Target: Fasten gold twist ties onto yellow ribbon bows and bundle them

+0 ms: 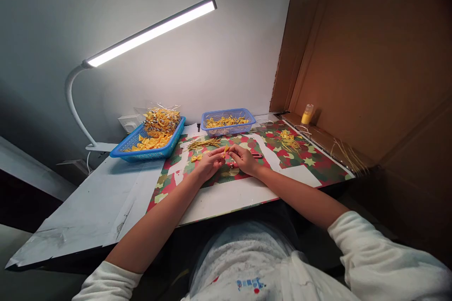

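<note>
Over the middle of the patterned board, a small yellow ribbon bow (226,150) is pinched between my two hands. My left hand (212,162) grips it from the left with its fingertips. On its other side, the thumb and fingers of my right hand (243,159) close on it. Just left of my left hand lie loose yellow bows (196,158). Behind them is a bundle of thin gold ties (204,143). A reddish tool (257,155), partly hidden by my right hand, rests on the board. Fine details between my fingertips are too small to make out.
A blue basket (141,154) with yellow bows and a plastic bag stands back left, a bluish-purple basket (228,129) behind my hands. Gold-tied bows (288,140) lie right. A bottle (307,114) stands by the cardboard wall (370,56). A lamp (151,33) hangs above.
</note>
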Demonstrator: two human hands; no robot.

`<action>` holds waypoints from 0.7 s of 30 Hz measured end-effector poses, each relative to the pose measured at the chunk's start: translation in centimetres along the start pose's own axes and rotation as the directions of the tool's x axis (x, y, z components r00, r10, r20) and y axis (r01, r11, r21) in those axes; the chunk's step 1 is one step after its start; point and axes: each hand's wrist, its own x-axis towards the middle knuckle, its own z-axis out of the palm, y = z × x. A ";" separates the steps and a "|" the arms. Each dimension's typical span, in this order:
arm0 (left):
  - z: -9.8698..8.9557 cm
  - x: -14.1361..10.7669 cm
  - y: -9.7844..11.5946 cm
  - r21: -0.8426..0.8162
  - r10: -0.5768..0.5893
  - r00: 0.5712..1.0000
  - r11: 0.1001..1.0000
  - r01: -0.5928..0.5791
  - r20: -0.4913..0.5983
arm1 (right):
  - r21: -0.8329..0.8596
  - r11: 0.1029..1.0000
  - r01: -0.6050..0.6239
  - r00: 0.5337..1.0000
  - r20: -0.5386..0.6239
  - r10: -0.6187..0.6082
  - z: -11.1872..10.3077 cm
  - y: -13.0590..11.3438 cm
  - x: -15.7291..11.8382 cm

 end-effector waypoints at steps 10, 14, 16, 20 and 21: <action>0.2 0.0 -0.1 -0.004 0.004 1.000 1.000 -0.004 -0.003 | -0.009 1.000 -0.003 1.000 -0.021 0.003 0.2 0.0 0.2; 0.4 0.0 0.1 -0.027 0.001 1.000 1.000 -0.001 -0.010 | 0.001 1.000 -0.017 1.000 -0.021 0.017 0.3 0.0 0.3; 0.5 0.0 0.2 -0.030 0.005 1.000 1.000 -0.006 -0.013 | 0.006 1.000 -0.018 1.000 -0.019 0.018 0.3 -0.1 0.3; 0.4 0.0 0.1 -0.019 0.014 1.000 1.000 -0.014 0.006 | 0.002 1.000 -0.006 0.999 -0.034 0.006 0.3 -0.3 0.3; 0.3 0.0 0.1 -0.020 0.018 1.000 1.000 -0.017 0.015 | 0.008 1.000 -0.003 0.999 -0.032 0.003 0.3 -0.3 0.3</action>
